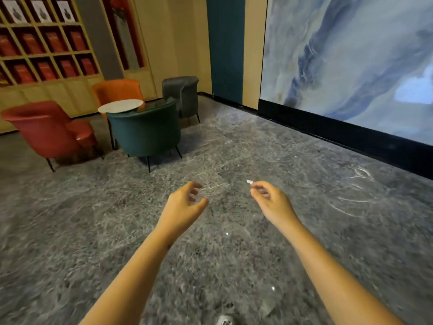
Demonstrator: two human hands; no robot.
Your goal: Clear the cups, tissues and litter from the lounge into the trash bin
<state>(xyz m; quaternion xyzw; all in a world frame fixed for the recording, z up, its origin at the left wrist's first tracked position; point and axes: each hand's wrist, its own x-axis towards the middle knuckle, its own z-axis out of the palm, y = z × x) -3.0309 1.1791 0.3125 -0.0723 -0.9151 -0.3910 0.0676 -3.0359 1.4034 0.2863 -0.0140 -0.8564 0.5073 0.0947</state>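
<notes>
Left hand (187, 198): fingers loosely curled and a little spread, thumb out, gripping nothing; held over the floor (93, 231), well in front of the round desk (120, 106) and off to its right.

Right hand (269, 199): thumb and forefinger pinched on a small white scrap (249, 182); farther right of the desk than the left hand, the two hands clearly apart.

White scrap: tiny, pale, poking out of the right fingertips on the side toward the desk; paper or tissue, cannot tell which.

Floor: grey veined stone, glossy, with scattered bright glints; blurred in the area farthest from the desk.

Green armchair (145, 132): just in front of the desk, back turned to the camera, thin dark legs.

Red armchair (46, 127): left of the desk.

Orange armchair (117, 89): directly behind the desk.

Grey armchair (182, 95): right of the desk, slightly behind it.

Shelf (54, 53): pale gridded wall unit behind and left of the desk, filled with red books (32, 43), white-covered ones in the top row.

Teal column (225, 43): behind and right of the desk.

Marbled blue wall panel (351, 55): far right of the desk, with black skirting (351, 134) along its base.
</notes>
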